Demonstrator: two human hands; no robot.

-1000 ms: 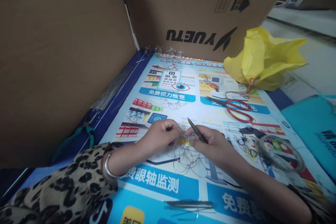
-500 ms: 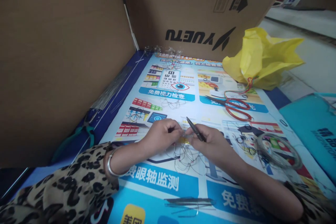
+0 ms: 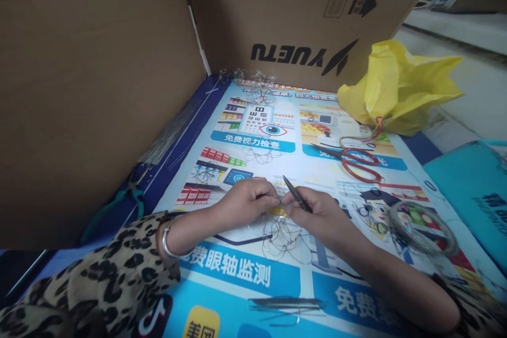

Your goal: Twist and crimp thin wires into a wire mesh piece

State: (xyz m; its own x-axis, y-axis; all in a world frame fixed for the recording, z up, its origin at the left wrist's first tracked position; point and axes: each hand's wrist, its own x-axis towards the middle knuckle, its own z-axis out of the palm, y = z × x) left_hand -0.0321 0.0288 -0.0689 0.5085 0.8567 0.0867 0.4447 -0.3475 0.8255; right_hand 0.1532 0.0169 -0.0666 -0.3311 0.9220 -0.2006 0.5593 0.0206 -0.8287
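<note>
My left hand (image 3: pixel 253 200), with a silver bangle at the wrist, pinches the upper end of a thin wire piece (image 3: pixel 283 240). Loops of this wire, dotted with tiny reddish spots, hang below the fingertips onto the printed sheet. My right hand (image 3: pixel 317 211) is closed round a dark, slim, pen-like tool (image 3: pixel 295 193), whose tip points up and to the left. Its thumb and forefinger also meet the wire close to my left fingertips. What exactly lies between the fingertips is too small to make out.
Red-handled scissors (image 3: pixel 358 161) and a yellow bag (image 3: pixel 390 84) lie beyond my right hand. At right are a wire coil (image 3: pixel 422 228) and a teal pouch (image 3: pixel 471 185). Dark thin rods (image 3: pixel 287 304) lie in front. Teal-handled pliers (image 3: pixel 132 195) rest left, beside a cardboard wall (image 3: pixel 95 90).
My fingertips have drawn slightly closer together at the wire. The pen-like tool stays in my right hand, and the view has shifted a little.
</note>
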